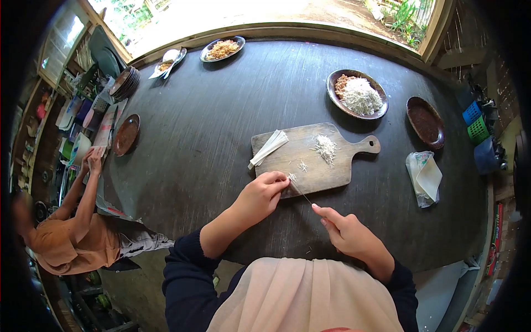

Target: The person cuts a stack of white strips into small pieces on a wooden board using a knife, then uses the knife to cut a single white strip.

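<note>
Board (298,146) on dark table (193,122) by window (260,12)

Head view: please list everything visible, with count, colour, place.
table: one, dark, centre
cutting board: one, brown, table
strips: several, pale, board's left
shreds: uncounted, white, board
knife: one, greyish, board's edge
food plates: three, mixed, far
oval dishes: two, brown, both sides
dish stack: one, brown, left
packet: one, white, right
baskets: several, mixed, right
co-worker: one, brown-shirted, left
clutter: uncounted, mixed, left
window frame: one, brown, far
left grip: one, bare, board edge
right grip: one, bare, on knife
sleeves: two, navy, below
</note>
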Available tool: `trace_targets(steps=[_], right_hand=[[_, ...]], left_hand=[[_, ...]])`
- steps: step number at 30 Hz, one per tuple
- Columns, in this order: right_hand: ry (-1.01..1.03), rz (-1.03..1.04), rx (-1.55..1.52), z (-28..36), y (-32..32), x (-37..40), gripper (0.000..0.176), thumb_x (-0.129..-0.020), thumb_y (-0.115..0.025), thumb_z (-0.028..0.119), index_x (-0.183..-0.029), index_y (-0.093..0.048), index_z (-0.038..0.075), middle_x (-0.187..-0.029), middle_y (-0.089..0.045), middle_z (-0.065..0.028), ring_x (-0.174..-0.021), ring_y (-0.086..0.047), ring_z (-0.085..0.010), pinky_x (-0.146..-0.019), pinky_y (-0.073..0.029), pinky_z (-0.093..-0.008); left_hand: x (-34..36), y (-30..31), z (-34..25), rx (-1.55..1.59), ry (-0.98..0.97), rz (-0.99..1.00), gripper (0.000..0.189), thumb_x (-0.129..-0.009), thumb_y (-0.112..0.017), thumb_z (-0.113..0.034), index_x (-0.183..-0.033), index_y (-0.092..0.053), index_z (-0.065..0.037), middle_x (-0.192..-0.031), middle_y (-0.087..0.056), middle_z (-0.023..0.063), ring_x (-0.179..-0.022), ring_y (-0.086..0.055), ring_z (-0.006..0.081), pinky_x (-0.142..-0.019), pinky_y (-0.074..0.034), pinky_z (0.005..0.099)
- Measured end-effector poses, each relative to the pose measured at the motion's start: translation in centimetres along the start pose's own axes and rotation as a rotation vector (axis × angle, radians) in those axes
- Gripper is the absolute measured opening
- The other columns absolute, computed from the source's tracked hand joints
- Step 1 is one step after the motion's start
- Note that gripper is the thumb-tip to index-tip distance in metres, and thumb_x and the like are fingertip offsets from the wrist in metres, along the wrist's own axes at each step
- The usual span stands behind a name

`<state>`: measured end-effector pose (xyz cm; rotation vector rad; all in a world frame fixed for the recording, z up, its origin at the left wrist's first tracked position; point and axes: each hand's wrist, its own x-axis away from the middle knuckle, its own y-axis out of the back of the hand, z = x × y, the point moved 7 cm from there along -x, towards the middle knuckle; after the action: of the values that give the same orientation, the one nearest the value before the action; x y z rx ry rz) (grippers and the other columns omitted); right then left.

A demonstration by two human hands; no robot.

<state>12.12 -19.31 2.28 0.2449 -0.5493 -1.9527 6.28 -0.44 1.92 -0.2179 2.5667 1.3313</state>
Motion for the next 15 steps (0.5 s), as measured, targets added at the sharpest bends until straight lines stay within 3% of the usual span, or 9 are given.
trace_targets(steps=[7,9,15], right_hand=[[-0.016,0.005,-0.031,-0.05,0.08,-0.22,0.036,-0.100,-0.050,0.006,-0.136,-0.052,0.009,-0.058,-0.053,-0.0113,-0.044,-0.052,-0.0164,-0.049,-0.043,-0.0302],[-0.150,0.059,-0.067,-0.55,-0.15,-0.41,0.034,-0.100,-0.052,0.010,-0.134,-0.054,0.011,-0.071,-0.060,-0.0243,-0.056,-0.061,-0.0360,-0.058,-0.049,-0.0365],[-0.029,-0.047,-0.071,-0.64,-0.61,-0.81,0.033,-0.100,-0.052,0.011,-0.133,-0.054,0.011,-0.070,-0.059,-0.0236,-0.052,-0.059,-0.0334,-0.057,-0.048,-0.0352]], left_hand=[[-0.04,-0.06,-0.02,-0.004,-0.010,-0.015,0.031,-0.080,-0.063,0.006,-0.110,-0.068,0.001,-0.113,-0.064,0.0115,-0.102,-0.064,0.0282,-0.090,-0.053,0.0349],[-0.04,0.02,-0.05,-0.006,-0.011,-0.016,0.031,-0.080,-0.063,0.006,-0.109,-0.068,0.001,-0.113,-0.064,0.0115,-0.102,-0.064,0.0283,-0.089,-0.053,0.0351],[-0.12,0.05,-0.38,-0.033,-0.016,-0.001,0.029,-0.080,-0.063,0.006,-0.108,-0.068,0.002,-0.112,-0.064,0.0113,-0.101,-0.064,0.0285,-0.089,-0.053,0.0353]])
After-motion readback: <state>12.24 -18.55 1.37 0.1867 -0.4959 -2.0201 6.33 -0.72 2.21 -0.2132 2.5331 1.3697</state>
